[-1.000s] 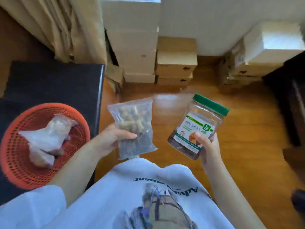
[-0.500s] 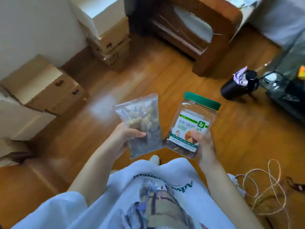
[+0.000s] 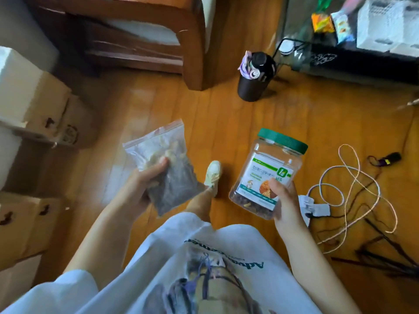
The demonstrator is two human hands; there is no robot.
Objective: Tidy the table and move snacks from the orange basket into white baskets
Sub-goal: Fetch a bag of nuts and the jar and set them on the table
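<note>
Clear zip bag of snacks (image 3: 163, 164), pale pieces above dark ones, held upright over the wooden floor (image 3: 226, 123), pinched between thumb and fingers (image 3: 162, 161) of the left hand (image 3: 140, 189). Beside it but apart, green-lidded snack jar (image 3: 269, 173), tilted slightly, gripped low by the right hand (image 3: 283, 200), thumb pressed on the label, remaining fingers wrapped behind and hidden. Orange basket out of view. Far upper right, white basket (image 3: 390, 21) on a dark bench (image 3: 362, 62), bright snack packets (image 3: 322, 22) just beside it. Between carrier and bench: black bin (image 3: 254, 85) and loose cables (image 3: 353, 200) on the floor. Apparent step: carrying both items across toward the white basket. Next move likely calls for stepping clear of the cables, then lowering bag and jar in one at a time.
</note>
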